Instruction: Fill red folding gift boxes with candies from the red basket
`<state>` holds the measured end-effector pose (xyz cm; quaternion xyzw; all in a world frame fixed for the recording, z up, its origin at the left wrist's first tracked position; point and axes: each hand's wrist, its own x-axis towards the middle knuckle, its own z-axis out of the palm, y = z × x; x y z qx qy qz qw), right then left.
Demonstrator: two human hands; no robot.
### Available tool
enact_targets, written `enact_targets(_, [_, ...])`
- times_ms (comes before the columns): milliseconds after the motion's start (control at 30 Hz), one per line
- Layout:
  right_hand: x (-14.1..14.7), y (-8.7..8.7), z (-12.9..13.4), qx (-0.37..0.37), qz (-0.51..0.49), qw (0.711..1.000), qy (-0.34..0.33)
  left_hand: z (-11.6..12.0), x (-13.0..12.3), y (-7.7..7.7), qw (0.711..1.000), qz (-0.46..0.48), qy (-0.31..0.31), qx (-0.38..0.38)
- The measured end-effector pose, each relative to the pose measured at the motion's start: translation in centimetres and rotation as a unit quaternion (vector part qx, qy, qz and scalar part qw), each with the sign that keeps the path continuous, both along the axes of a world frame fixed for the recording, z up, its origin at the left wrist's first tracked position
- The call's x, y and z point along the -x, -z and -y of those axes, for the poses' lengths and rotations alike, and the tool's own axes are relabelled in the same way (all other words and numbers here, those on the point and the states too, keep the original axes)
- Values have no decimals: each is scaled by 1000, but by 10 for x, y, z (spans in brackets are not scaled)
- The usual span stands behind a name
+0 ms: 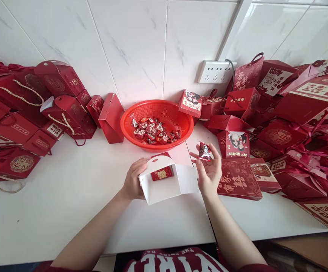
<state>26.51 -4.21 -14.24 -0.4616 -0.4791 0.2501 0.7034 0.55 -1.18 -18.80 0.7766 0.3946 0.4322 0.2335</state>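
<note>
Two hands (135,178) hold things over the white table (76,211).
The left fingers grip an open box (164,194); the right fingers (216,160) pinch a shiny candy (204,152) near the red basket (127,132).

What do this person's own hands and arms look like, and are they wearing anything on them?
The left hand and right hand are bare: no gloves, and no watch or bracelet shows. The forearms are uncovered too. Dark red sleeves appear at the bottom edge, matching a dark red top with large white lettering.
</note>
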Motion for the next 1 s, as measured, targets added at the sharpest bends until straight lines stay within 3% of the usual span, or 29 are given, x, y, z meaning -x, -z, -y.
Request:
enact_targets(100, [-1,-2,-1,-5,0,1000,23,4,2,-1,994,30,-34,-96])
enact_targets(167, [-2,-2,-1,-3,9,999,32,5,-1,-9,994,32,-27,-100])
enact_targets(267, [-4,-3,1,1,33,999,38,2,-10,-25,995,38,76,45])
enact_targets(333, [-6,-3,5,-15,52,997,46,-1,-14,-30,976,52,144,153])
enact_targets(433, [-11,-2,8,-61,149,987,17,-5,-17,-27,962,47,172,207])
enact_targets(533, [-19,-2,6,-66,332,936,-101,-5,-16,-22,978,-8,153,143])
enact_targets(600, [-24,-3,3,-36,391,910,-134,-4,-15,-22,987,-48,134,78])
enact_targets(767, [-25,-6,3,13,338,936,-100,-3,-13,-25,991,-66,95,-69])
enact_targets(900, [-24,-7,4,2,283,955,-89,-3,-11,-22,963,-70,75,-249])
enact_targets(933, [-24,-6,3,4,263,961,-82,-2,-10,-22,959,-66,68,-266])
enact_targets(1000, [-24,-4,1,9,225,972,-60,-1,-8,-25,974,-42,45,-216])
